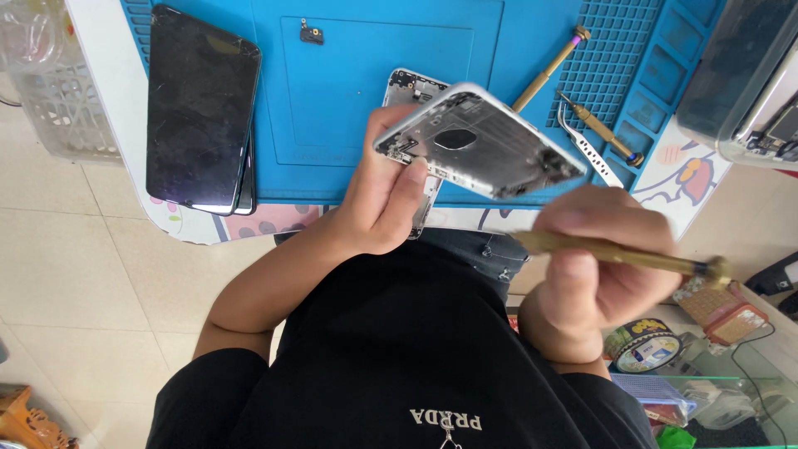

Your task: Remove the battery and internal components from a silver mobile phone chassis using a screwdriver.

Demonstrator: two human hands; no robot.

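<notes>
The left hand (386, 195) gripped a silver phone housing (482, 141) by its corner, holding it tilted above the blue mat (332, 125) on the desk, while the right hand (603, 262), at four o'clock from the housing, was closed around a brass screwdriver (623, 256). A dark phone (199, 108) lay at nine o'clock, and tweezers (586, 148) lay at three o'clock.
</notes>
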